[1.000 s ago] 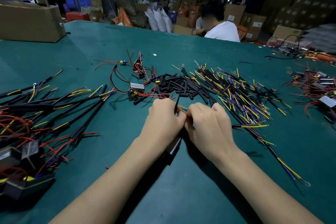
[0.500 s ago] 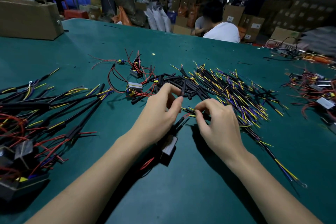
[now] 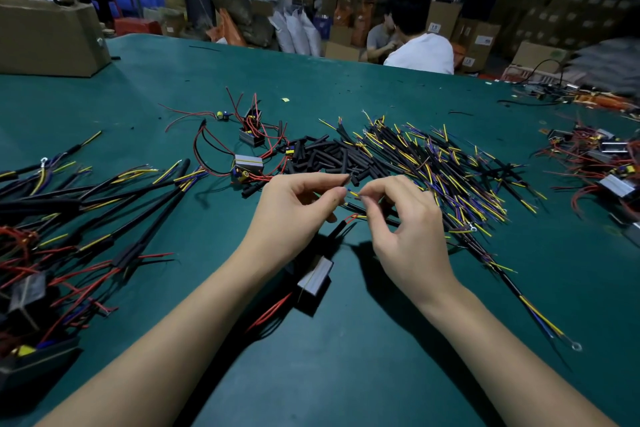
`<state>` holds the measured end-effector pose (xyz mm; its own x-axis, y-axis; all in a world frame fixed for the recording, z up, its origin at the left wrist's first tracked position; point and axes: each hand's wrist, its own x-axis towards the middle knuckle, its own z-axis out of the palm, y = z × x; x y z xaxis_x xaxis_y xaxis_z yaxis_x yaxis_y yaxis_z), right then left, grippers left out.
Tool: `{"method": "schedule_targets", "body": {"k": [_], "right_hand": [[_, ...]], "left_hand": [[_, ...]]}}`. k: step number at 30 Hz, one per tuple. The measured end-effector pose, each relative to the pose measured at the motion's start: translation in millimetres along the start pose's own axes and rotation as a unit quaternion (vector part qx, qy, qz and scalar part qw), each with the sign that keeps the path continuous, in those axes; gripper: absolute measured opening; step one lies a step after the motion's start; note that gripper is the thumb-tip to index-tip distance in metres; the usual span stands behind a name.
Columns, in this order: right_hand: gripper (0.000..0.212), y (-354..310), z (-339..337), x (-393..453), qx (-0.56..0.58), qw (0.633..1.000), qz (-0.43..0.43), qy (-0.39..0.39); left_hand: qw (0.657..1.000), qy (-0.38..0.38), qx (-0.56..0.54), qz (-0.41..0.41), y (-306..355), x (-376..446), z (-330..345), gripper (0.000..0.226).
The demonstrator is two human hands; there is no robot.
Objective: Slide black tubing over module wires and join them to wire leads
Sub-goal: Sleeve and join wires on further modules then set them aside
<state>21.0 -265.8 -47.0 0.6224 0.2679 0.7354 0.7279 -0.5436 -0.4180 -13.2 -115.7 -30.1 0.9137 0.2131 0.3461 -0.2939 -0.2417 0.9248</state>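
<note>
My left hand (image 3: pixel 294 211) and my right hand (image 3: pixel 405 222) are raised over the green table, fingertips almost meeting. Between them they pinch thin wire ends, yellow and blue showing at the tips (image 3: pixel 353 194). A small grey module (image 3: pixel 315 276) lies just below the hands, with a black tubing piece (image 3: pixel 341 229) on its red wires. A pile of short black tubing pieces (image 3: pixel 332 159) lies behind the hands. To the right of it spreads a heap of black-sheathed wire leads (image 3: pixel 450 177) with yellow and blue ends.
Finished assemblies with long black tubing (image 3: pixel 104 204) fill the left side. Loose modules with red wires (image 3: pixel 247 166) lie behind the left hand, more at the far right (image 3: pixel 602 163). A cardboard box (image 3: pixel 48 42) stands at the back left. A person in white (image 3: pixel 420 52) sits beyond the table.
Both hands have lifted off the table and moved apart, then brought their fingertips together on the wire ends. The module now lies in plain view beneath them.
</note>
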Motion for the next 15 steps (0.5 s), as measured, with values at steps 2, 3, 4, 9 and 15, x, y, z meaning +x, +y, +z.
{"method": "schedule_targets", "body": {"k": [2,3,4,9,15], "right_hand": [[0.005,-0.8,0.0,-0.3,0.001,1.0,0.001,0.003],[0.006,-1.6,0.3,-0.5,0.006,1.0,0.001,0.006],[0.006,-2.5,0.7,-0.5,0.013,1.0,0.002,0.009],[0.006,-4.5,1.1,1.4,0.036,0.999,0.012,0.022],[0.007,-2.9,-4.3,6.0,0.058,0.998,0.027,0.017]], "left_hand": [[1.0,-0.012,-0.008,-0.001,0.5,-0.4,0.3,0.017],[1.0,-0.021,-0.01,-0.003,0.4,-0.5,0.3,0.016],[1.0,-0.027,-0.011,-0.007,0.4,-0.5,0.2,0.016],[0.999,-0.036,0.005,-0.003,1.3,-1.4,-2.0,0.015],[0.995,-0.041,0.066,0.056,3.7,-3.8,-2.3,0.013]]}}
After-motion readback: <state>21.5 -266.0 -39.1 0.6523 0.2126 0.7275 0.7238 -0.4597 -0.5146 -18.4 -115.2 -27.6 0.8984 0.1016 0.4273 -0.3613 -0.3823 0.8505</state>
